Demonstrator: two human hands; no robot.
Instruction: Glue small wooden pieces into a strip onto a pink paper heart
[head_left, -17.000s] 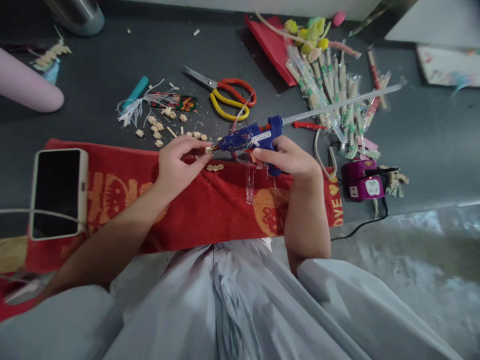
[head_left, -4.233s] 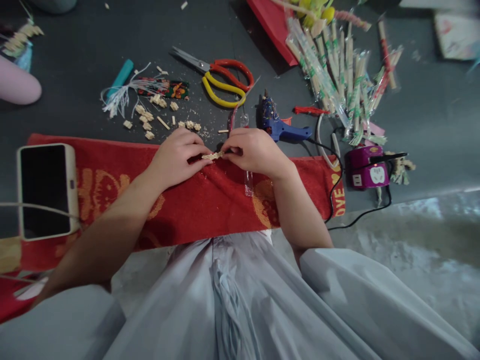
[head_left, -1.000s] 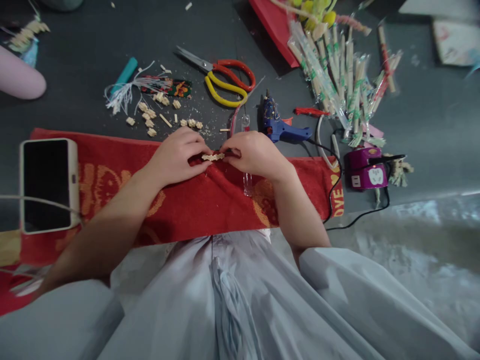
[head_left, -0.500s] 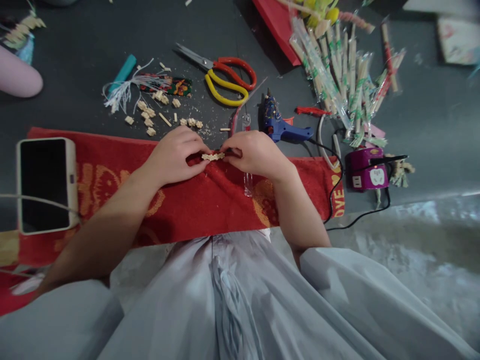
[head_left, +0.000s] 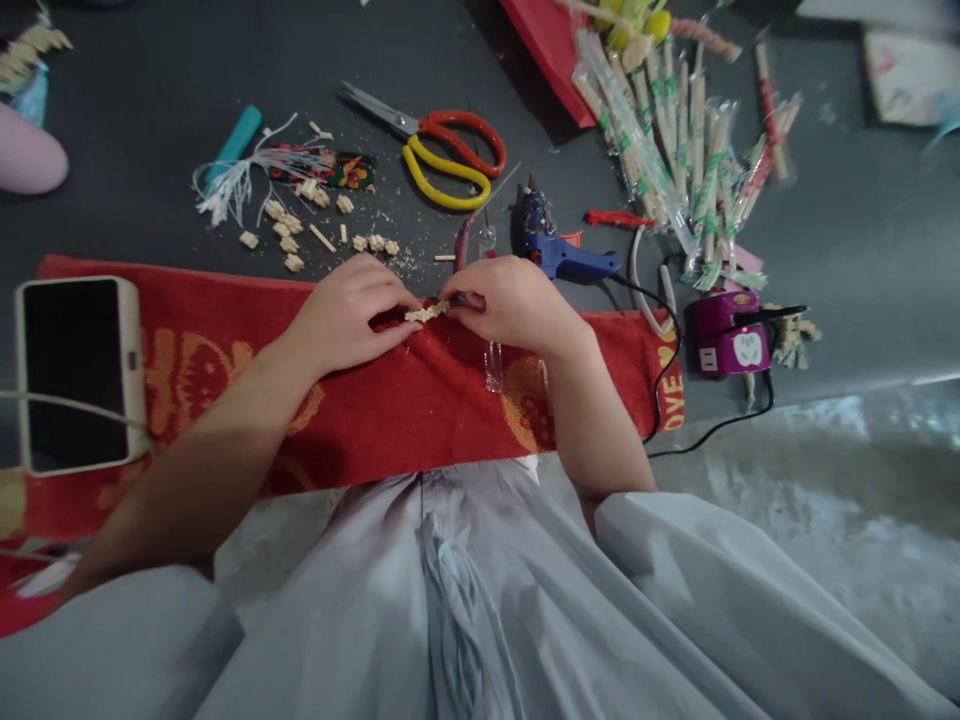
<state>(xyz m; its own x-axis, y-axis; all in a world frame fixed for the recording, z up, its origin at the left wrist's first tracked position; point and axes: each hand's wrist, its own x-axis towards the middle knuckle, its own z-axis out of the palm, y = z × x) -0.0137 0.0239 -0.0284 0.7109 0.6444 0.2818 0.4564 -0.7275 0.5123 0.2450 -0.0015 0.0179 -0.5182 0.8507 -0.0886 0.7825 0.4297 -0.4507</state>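
A short, cream-coloured knobbly strip point(head_left: 427, 313) is held between my two hands, just above a red towel. My left hand point(head_left: 358, 312) is closed on its left end, with thumb and fingertips pinched together. At the strip's right end, my right hand point(head_left: 514, 305) is closed too, thumb against fingers. Something small and dark point(head_left: 466, 299) shows between those fingers; I cannot make out what it is. The strip tilts a little, its right end higher. Just beyond the hands lie small cream knobbly pieces point(head_left: 289, 228) and crumbs.
The red towel point(head_left: 420, 420) runs along the table's near edge, with a white-framed dark-screened device point(head_left: 79, 375) on its left. Farther back lie scissors point(head_left: 450, 160), a blue glue gun point(head_left: 574, 258), wrapped sticks point(head_left: 675, 150) and a teal stick point(head_left: 236, 145). A purple power socket point(head_left: 727, 335) trails black cables.
The strip has tipped, its right end rising slightly with my right fingers. Both hands stay closed in nearly the same place. The surroundings have shifted slightly left in view.
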